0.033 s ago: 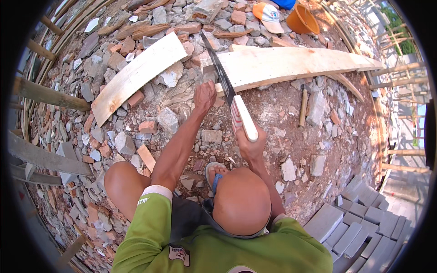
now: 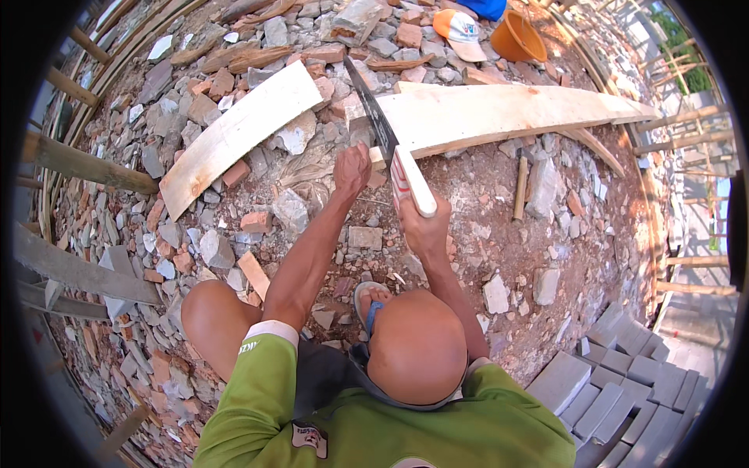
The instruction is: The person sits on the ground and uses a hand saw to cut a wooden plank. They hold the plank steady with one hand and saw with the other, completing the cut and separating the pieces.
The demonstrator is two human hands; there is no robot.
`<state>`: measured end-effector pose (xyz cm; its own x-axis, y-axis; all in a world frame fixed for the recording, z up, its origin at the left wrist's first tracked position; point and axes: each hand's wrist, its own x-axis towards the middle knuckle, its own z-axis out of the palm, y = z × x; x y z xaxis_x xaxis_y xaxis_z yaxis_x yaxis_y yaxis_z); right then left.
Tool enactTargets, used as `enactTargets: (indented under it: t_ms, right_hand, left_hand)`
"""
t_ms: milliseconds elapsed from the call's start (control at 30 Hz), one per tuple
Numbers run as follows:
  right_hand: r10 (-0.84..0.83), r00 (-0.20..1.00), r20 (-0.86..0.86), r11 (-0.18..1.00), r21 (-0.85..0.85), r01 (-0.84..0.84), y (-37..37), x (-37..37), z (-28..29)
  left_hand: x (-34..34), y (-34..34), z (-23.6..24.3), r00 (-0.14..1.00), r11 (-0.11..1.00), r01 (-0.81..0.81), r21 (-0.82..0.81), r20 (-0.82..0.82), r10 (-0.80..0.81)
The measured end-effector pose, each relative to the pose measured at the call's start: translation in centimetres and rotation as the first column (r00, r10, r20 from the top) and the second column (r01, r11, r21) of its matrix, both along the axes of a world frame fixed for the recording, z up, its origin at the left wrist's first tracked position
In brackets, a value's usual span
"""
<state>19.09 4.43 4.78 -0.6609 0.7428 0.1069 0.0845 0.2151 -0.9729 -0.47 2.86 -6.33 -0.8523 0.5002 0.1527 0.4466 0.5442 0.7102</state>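
Note:
My right hand is wrapped round the white handle of a handsaw. Its dark blade lies across the left end of a long pale plank and points away from me. Just left of the blade, my left hand is closed in a fist beside the plank's end. A short pale wood end shows between that fist and the saw; what the fingers grip is hidden. To the left, a separate cut board rests slanted on the rubble.
A hammer lies right of my right hand beside a pale stone block. Broken bricks and stones cover the ground. Farther back are an orange bucket and a cap. Grey blocks are stacked at lower right.
My right hand and the saw handle have moved a little forward, toward the plank. My left hand stays by the plank's end.

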Motion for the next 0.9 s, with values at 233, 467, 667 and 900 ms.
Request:
enactTargets:
  t_ms: [233, 467, 667, 900]
  right_hand:
    - [-0.011, 0.998, 0.054, 0.999, 0.053, 0.008, -4.2, 11.2, -1.5]
    - [-0.014, 0.999, 0.035, 0.99, 0.144, 0.008, -3.9, 9.4, -1.2]
    - [0.029, 0.998, 0.063, 1.0, 0.0, -0.03, 1.5, 1.1, -2.8]
    - [-0.04, 0.997, -0.06, 0.998, 0.045, 0.043, -5.0, 14.6, -4.4]
  left_hand:
    - [-1.3, 0.8, 0.3, 0.999, 1.0, 0.002, -0.009, 0.045, -0.002]
    - [-0.2, -0.4, 0.2, 0.987, 0.996, -0.061, -0.068, 0.147, 0.07]
    - [-0.9, 0.9, 1.0, 0.987, 0.998, 0.017, -0.066, 0.159, -0.006]
    - [-0.4, 1.4, 0.5, 0.989, 0.997, -0.036, -0.063, 0.141, 0.045]
